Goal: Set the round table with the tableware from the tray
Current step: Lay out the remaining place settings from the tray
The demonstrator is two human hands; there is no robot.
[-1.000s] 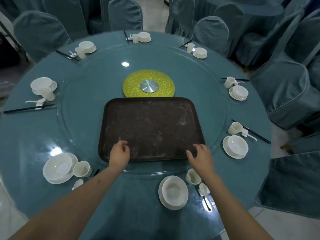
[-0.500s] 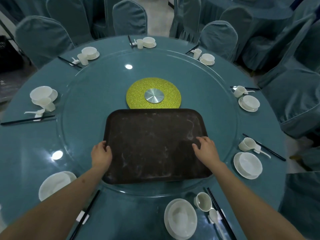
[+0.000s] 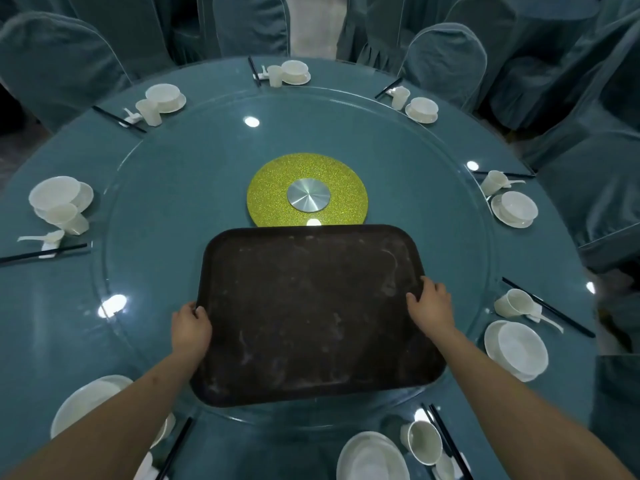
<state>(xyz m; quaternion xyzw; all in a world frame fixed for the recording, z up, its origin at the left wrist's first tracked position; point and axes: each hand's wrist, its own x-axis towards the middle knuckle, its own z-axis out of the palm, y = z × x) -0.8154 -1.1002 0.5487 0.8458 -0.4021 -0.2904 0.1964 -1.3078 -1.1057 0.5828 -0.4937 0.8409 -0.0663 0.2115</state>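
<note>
While the dark tray [image 3: 311,306] lies bare, both hands grip it. Left hand [image 3: 190,327] curls round its left edge; right hand [image 3: 433,304] clasps its right edge

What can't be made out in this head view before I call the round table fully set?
- Near-left place setting: the white plate is partly behind the left forearm; its cup is not visible.
- Nearest white plate: cut off by the bottom edge.
- Fingertips of the left hand and right hand: curled over the dark brown rectangular tray's rim, hidden underneath.
- Far settings: too small to check spoons.
</note>
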